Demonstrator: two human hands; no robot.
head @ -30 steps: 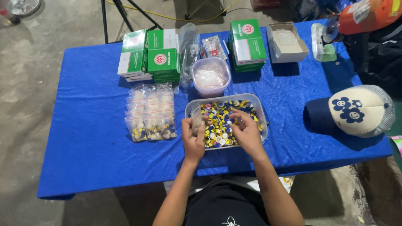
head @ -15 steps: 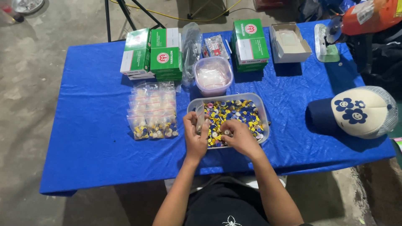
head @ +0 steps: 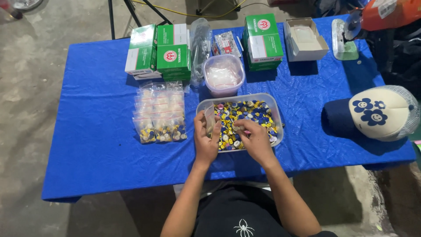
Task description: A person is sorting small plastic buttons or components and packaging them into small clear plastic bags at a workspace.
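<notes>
Concrete floor, blue-covered tabletop [head: 87, 145] at centre. Clear tub [head: 275, 115] of small coloured buttons or caps (yellow, blue, white) near front edge. Left hand [head: 206, 139] at tub's left rim, fingers closed around a small clear bag [head: 210, 120] held upright, mouth up. Right hand [head: 256, 139] inside tub, fingers pinched narrow on a few pieces near the bag mouth.

Change from a second ago: right hand then lay further right over the pile; now drawn in toward the bag, left hand and bag barely shifted. Judged as mid-fill, bag not yet full.

Row of filled bags [head: 160, 118] just left of tub. Behind: small round tub [head: 223, 75], green-white boxes [head: 173, 50], open carton [head: 305, 39]. Cap with flower print [head: 381, 112] well to the right.
</notes>
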